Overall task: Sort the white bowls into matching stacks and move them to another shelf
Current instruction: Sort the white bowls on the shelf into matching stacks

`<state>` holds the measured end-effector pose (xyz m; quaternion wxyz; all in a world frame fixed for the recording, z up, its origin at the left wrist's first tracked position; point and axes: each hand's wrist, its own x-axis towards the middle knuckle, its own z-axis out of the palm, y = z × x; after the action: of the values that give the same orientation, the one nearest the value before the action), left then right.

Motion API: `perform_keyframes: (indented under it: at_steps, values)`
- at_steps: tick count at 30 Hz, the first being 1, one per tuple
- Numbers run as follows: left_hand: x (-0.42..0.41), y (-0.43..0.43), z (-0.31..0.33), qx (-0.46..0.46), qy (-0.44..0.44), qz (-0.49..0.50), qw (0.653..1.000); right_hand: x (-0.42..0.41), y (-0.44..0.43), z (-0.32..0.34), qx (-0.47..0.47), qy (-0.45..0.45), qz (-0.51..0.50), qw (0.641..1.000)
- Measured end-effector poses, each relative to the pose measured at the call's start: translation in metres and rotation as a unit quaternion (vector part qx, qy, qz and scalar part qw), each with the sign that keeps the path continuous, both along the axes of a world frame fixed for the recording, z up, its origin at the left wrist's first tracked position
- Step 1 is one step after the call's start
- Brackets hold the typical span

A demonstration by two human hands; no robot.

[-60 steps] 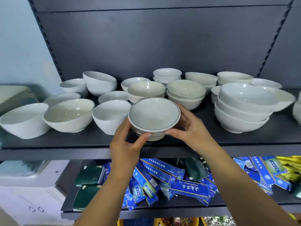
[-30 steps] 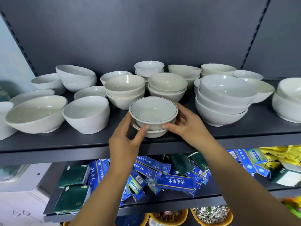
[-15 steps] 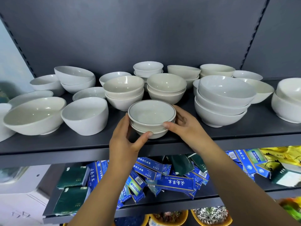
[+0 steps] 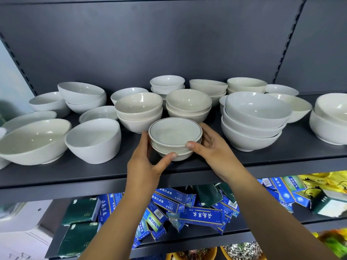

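A two-bowl stack (image 4: 175,136) of small white bowls w/ thin dark rim lines is held at the front-centre of the shelf (image 4: 262,163). Its bottom bowl is judged to be resting on, or just off, the shelf; contact can't be confirmed.

The left hand (image 4: 144,166) is wrapped round the stack's 9 o'clock side, w/ the thumb hooked under the lower bowl at approx. 6 o'clock. The right hand (image 4: 212,152) is wrapped round the 3 o'clock side, thumb pressed to the rims, fingers curled behind. Both hands are thus gripping the stack. The opposed, two-sided grip is prob. used so the nested pair is lifted as one unit w/o the top bowl sliding.

Matching pairs are already nested elsewhere: cream stacks (image 4: 139,111) at 11 and 1 o'clock, and a three-bowl stack (image 4: 256,119) at 3 o'clock. A shallow bowl (image 4: 98,113) at 10 o'clock seems to carry the same dark rim, so it may belong w/ the held pair.

No marks are seen on the bowls. On the shelf below, blue boxes (image 4: 199,215) at 6 o'clock are printed w/ white Chinese text, upside down to the camera, apparently 云南草本, plus barcodes. Dark green packs (image 4: 80,211) lie at 7 o'clock; their text is too small to read.
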<state>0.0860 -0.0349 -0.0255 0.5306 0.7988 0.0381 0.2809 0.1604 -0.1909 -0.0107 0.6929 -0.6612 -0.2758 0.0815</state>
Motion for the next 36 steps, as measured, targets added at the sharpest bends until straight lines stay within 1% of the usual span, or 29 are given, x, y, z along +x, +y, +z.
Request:
perform_keyframes:
  at_steps: [3, 9, 14, 16, 18, 19, 20, 22, 24, 26, 29, 31, 33, 36]
  values:
    - [0.001, 0.000, 0.000, 0.018, 0.008, 0.007, 1.000, 0.001, 0.001, 0.002, 0.009, 0.008, -0.006, 1.000]
    - [0.000, -0.001, 0.004, 0.033, 0.024, 0.024, 0.999, 0.000, 0.001, 0.005, 0.006, -0.004, 0.001, 1.000]
    - [-0.001, 0.005, 0.009, 0.062, 0.029, 0.009, 0.998, -0.001, 0.000, 0.010, -0.039, -0.024, 0.006, 0.999]
    - [0.000, 0.010, 0.015, 0.075, 0.021, 0.012, 0.997, -0.002, -0.003, 0.016, -0.072, -0.031, -0.015, 0.997]
    - [0.000, 0.014, 0.024, 0.085, -0.003, 0.038, 0.996, -0.002, -0.008, 0.029, -0.112, -0.041, -0.054, 0.991]
    - [0.001, 0.015, 0.030, 0.091, -0.030, 0.050, 0.994, -0.002, -0.011, 0.037, -0.129, -0.044, -0.075, 0.988]
    - [0.001, 0.015, 0.035, 0.104, -0.064, 0.051, 0.991, -0.003, -0.015, 0.045, -0.133, -0.050, -0.092, 0.986]
    - [0.003, 0.009, 0.047, 0.136, -0.126, 0.023, 0.982, -0.010, -0.025, 0.064, -0.121, -0.087, -0.115, 0.982]
    - [0.006, -0.002, 0.057, 0.160, -0.159, -0.023, 0.974, -0.017, -0.035, 0.081, -0.142, -0.161, -0.163, 0.963]
    - [0.012, -0.019, 0.066, 0.198, -0.189, -0.079, 0.959, -0.022, -0.051, 0.092, -0.181, -0.240, -0.226, 0.927]
    - [0.020, -0.054, 0.077, 0.263, -0.236, -0.145, 0.924, -0.029, -0.083, 0.100, -0.228, -0.299, -0.316, 0.871]
    - [0.025, -0.082, 0.078, 0.292, -0.263, -0.197, 0.898, -0.035, -0.113, 0.101, -0.258, -0.305, -0.372, 0.838]
    - [0.030, -0.110, 0.072, 0.329, -0.273, -0.232, 0.874, -0.039, -0.147, 0.099, -0.297, -0.291, -0.420, 0.807]
    - [0.039, -0.157, 0.057, 0.406, -0.258, -0.226, 0.847, -0.039, -0.206, 0.089, -0.329, -0.241, -0.482, 0.775]
